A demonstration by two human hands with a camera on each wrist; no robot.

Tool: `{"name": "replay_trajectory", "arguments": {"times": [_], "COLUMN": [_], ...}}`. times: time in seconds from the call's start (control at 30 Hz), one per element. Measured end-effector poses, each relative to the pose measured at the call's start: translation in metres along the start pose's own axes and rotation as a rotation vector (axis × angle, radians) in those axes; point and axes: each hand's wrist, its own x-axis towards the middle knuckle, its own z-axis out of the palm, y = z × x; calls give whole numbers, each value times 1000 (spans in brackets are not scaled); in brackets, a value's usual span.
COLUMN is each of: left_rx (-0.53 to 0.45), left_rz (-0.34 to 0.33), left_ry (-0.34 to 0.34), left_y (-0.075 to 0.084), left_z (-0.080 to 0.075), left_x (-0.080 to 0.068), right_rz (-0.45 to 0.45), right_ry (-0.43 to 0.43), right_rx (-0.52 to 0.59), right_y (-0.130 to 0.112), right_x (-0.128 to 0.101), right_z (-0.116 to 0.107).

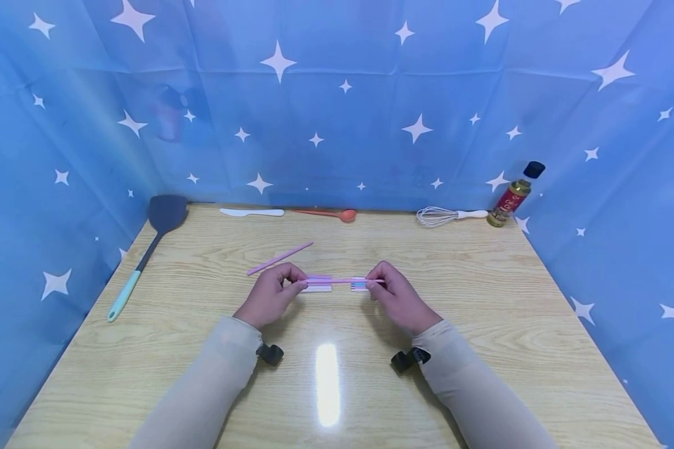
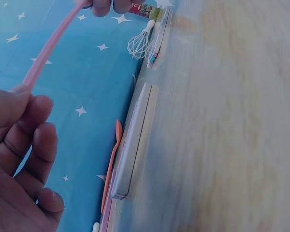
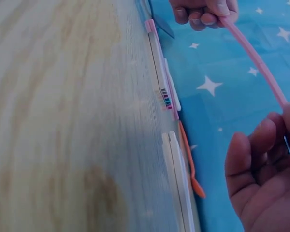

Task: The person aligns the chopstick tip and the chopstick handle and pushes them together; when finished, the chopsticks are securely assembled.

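Between both hands, a thin pink stick like a straw [image 1: 341, 281] is stretched above the table. My left hand [image 1: 273, 294] pinches its left end between thumb and fingertips. The right hand [image 1: 399, 299] pinches the other end. Both wrist views show the pink stick [image 2: 48, 48] slightly curved. Under it lie two small groups of narrow bars: white and lavender bars [image 1: 317, 289] near the left hand, and white ones with coloured ends [image 1: 359, 289] near the right. Another pink stick [image 1: 281, 257] rests at a slant behind the left hand.
A dark spatula [image 1: 140, 262] with a mint handle lies at left. Along the back edge are a white knife [image 1: 253, 212], an orange spoon [image 1: 346, 216], a whisk [image 1: 438, 216] and an oil bottle [image 1: 508, 202]. A blue starred curtain [image 1: 337, 125] encloses the wooden table [image 1: 517, 349].
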Motion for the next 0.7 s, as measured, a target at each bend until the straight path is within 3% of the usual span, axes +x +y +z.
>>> {"name": "replay_trajectory", "arguments": {"times": [0.4,0.6,0.7], "left_rx": [-4,0,-4], "left_rz": [5,-20,-54], "left_ry": [-7,16,59], "left_y": [-3,-12,-18], "left_z": [-1,-12,-24], "left_x": [-1,3,5], "right_rz": [-24,4,22], "right_ry": [-4,86,141], "right_rx": [-17,-19,-15], "right_y": [-5,0,3], "right_x": [-1,2,4], "right_z": [0,-5,-7]}}
